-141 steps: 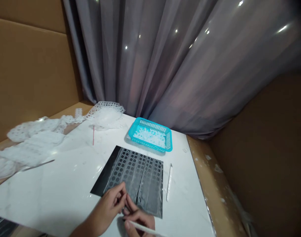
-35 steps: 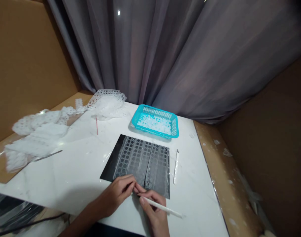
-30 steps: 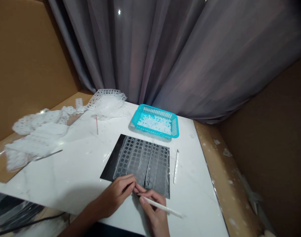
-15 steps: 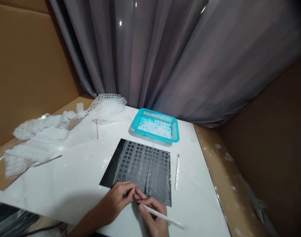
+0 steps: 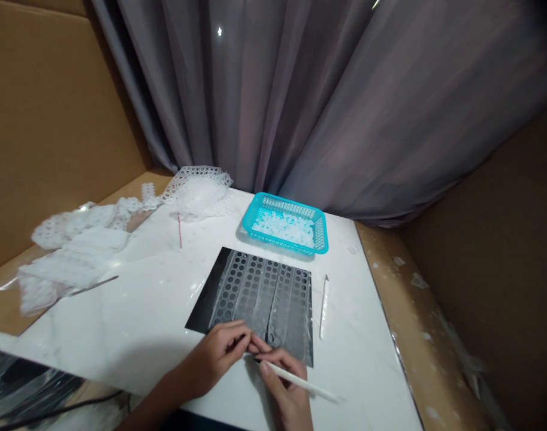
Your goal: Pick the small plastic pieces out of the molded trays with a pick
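In my right hand (image 5: 287, 383) is a slim white pen-shaped tool (image 5: 307, 386), its back end pointing right and its tip hidden by my fingers. My left hand (image 5: 226, 350) is closed in a pinch, its fingertips meeting those of the right hand; anything between them is too small to make out. Both hands are over the front edge of a black sheet (image 5: 205, 293). Clear strips with rows of round dots (image 5: 273, 299) lie side by side across that sheet.
Beyond the sheet stands a turquoise basket (image 5: 250, 214) of small white pieces (image 5: 284, 227). A second white pen-shaped tool (image 5: 324, 308) lies to the right. Leftward are a thin red stick (image 5: 180, 232), metal tweezers-like tool (image 5: 96, 285), white perforated sheets (image 5: 79, 233) and a clear plastic heap (image 5: 199, 191).
The whole view has shifted slightly, so the table's things appear a little higher and further right. My hands keep nearly the same pose, fingertips still together, the white tool still in the right.
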`<state>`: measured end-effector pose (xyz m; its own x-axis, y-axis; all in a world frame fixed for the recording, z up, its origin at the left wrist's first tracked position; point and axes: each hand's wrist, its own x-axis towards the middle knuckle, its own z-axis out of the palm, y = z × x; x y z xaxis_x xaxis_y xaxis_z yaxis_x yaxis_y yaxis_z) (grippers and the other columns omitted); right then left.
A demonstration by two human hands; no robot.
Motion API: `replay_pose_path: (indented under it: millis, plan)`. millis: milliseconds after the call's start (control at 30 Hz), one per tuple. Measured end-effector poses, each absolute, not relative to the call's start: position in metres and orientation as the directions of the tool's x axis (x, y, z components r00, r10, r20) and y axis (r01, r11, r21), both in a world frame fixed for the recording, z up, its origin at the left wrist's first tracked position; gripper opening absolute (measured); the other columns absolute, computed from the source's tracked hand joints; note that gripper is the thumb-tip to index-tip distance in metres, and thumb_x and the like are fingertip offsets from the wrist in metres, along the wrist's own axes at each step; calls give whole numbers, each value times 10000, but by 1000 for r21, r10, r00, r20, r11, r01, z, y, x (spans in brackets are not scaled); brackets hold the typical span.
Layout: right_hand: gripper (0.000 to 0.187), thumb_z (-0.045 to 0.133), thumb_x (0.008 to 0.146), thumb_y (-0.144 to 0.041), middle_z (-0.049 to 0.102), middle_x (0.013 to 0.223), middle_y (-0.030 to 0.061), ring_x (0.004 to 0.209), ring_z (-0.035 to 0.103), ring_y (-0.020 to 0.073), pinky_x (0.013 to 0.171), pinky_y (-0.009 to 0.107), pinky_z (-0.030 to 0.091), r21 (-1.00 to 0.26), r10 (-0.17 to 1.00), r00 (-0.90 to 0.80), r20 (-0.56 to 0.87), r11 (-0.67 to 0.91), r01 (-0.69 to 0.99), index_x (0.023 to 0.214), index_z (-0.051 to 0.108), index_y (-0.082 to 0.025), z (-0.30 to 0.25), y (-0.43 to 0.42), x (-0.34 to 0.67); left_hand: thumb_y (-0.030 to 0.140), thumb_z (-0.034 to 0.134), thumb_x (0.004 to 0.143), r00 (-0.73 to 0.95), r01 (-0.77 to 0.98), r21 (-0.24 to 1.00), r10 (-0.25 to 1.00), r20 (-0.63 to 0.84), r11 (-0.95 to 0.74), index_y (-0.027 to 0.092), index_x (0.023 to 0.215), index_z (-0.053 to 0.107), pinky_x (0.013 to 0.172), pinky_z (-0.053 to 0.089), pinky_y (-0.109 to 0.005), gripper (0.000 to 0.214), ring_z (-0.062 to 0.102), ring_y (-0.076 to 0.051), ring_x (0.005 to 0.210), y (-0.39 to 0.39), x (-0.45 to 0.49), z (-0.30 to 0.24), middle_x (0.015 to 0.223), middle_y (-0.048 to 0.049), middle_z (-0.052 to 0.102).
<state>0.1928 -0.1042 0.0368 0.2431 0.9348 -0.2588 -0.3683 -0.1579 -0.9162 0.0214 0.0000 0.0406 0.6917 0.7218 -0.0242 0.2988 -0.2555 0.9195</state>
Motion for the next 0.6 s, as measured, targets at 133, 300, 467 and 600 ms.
replay_pose_path:
  millis: [133,300,467,600]
  plan:
    - [400,913,801,-585,830,1136,194,1246,735,412,1161,605,507,-913,937,246,-247,-139,-384,862,821,-201,33,-104,194,418,458,1117,720,245,946,693,-31,-212,184,947,765,838,483,-285,422,618,-194,843,1,20,42,868,-55,677]
    - [385,913,800,-581,825,1163,192,1237,741,411,1161,609,508,-922,943,229,-241,-148,-358,860,826,-211,33,-105,191,375,507,1089,671,277,940,740,-41,-200,181,829,742,801,466,-284,401,609,-187,797,1,20,30,809,-48,668]
    - [382,895,816,-584,803,1230,200,1248,735,418,1164,599,504,-938,947,216,-236,-163,-307,873,836,-211,37,-105,190,342,537,1065,666,259,950,744,-44,-176,187,822,754,794,468,-282,361,607,-183,785,1,22,33,844,-52,704]
    - [387,895,814,-591,812,1205,197,1267,725,419,1157,588,513,-937,948,224,-226,-149,-317,865,836,-212,38,-104,190,353,547,1066,667,243,954,744,-34,-175,189,833,766,803,475,-281,359,621,-187,799,2,21,40,867,-59,720]
